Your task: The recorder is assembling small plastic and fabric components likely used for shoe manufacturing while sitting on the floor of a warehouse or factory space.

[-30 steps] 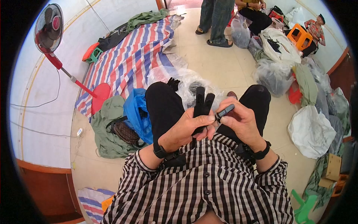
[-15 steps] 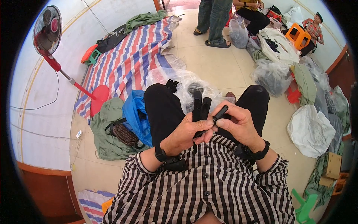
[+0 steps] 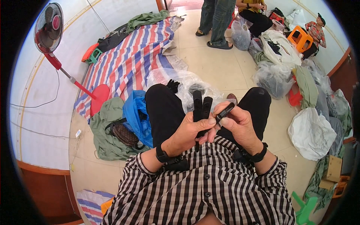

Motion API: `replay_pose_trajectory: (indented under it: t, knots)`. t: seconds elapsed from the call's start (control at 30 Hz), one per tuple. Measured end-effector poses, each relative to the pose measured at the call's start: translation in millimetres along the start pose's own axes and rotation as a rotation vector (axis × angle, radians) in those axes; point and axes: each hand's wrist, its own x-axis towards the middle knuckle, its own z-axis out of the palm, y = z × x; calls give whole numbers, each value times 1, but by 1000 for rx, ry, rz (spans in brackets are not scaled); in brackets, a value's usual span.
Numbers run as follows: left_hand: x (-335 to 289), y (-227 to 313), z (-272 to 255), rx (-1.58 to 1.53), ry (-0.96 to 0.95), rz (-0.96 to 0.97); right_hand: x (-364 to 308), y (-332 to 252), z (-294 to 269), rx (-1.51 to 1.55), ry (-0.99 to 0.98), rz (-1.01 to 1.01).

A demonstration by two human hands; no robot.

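Observation:
Above my lap, my left hand point(image 3: 188, 132) is closed around two long, flat black strips with rounded ends point(image 3: 197, 103). They stand up side by side past my thumb, and their lower part is hidden by my fingers. My right hand point(image 3: 242, 125) pinches a smaller black piece point(image 3: 225, 110) with a shiny face between thumb and fingers. It tilts up to the right, and its lower end meets my left fingertips. I cannot make out exactly what kind of thing these are. Beyond my knees lies a clear plastic bag point(image 3: 193, 84) with dark items inside.
A blue plastic bag point(image 3: 137, 116) and a brown woven bag point(image 3: 125, 135) sit by my left leg. Striped sheeting point(image 3: 127, 63) covers the floor near a red standing fan point(image 3: 48, 30). Filled bags point(image 3: 275, 78) line the right side. Other people are at the far end.
The small black piece in my right hand has turned, showing more of its shiny face, and shifted slightly up and right. My left hand keeps hold of the strips.

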Motion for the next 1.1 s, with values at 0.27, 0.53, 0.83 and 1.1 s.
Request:
replay_pose_trajectory:
  t: [0.27,0.53,0.83,1.1]
  knots:
    - [2,2,5,79,7,41,-3,-4,1,-184,15,-13]
    - [4,-5,-19,232,250,14,-3,-8,-8,-771,68,-176]
    - [-4,22,-7,304,189,-2,5,-8,-3,-1147,-108,-279]
    - [-5,22,-2,459,176,31,4,-7,1,-1139,-107,-257]
